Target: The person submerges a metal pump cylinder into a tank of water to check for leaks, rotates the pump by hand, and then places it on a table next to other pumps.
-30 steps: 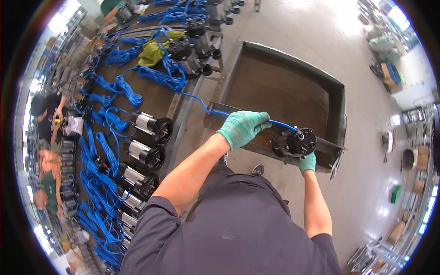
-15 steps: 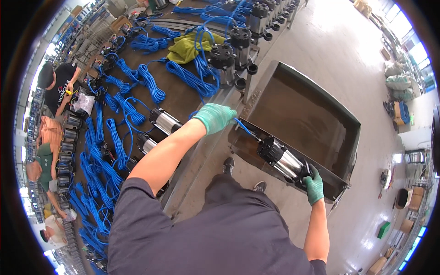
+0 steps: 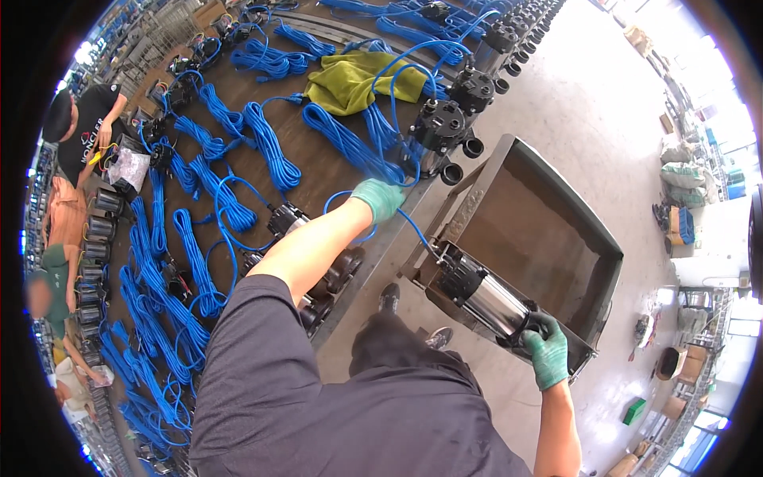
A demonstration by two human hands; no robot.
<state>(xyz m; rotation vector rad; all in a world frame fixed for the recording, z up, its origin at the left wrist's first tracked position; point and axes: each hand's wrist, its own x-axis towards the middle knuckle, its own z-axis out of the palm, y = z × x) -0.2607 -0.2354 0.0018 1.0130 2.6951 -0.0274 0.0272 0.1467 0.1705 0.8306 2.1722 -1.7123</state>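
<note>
My left hand (image 3: 379, 200), in a green glove, is closed on a blue cable (image 3: 415, 226) above the table's edge. That cable runs down to the black top of a steel-bodied pump (image 3: 491, 306), which lies tilted along the near side of a metal trough (image 3: 517, 147). Gripping the pump's black lower end is my right hand (image 3: 547, 351), also green-gloved. Brownish liquid appears to fill the trough. Part of another pump (image 3: 290, 219) lies on the table behind my left forearm, which hides some of it.
Bundles of blue cable (image 3: 270, 143) cover the dark table (image 3: 266, 86), with a yellow-green cloth (image 3: 358, 79) among them. Upright pumps (image 3: 441, 127) line its right edge. Co-workers (image 3: 87, 135) are at the far left. A green box (image 3: 634, 411) lies on the floor.
The whole view has shifted. My left hand has moved left toward the table, its cable still in it. My right hand keeps its grip on the pump, which stays by the trough's near side.
</note>
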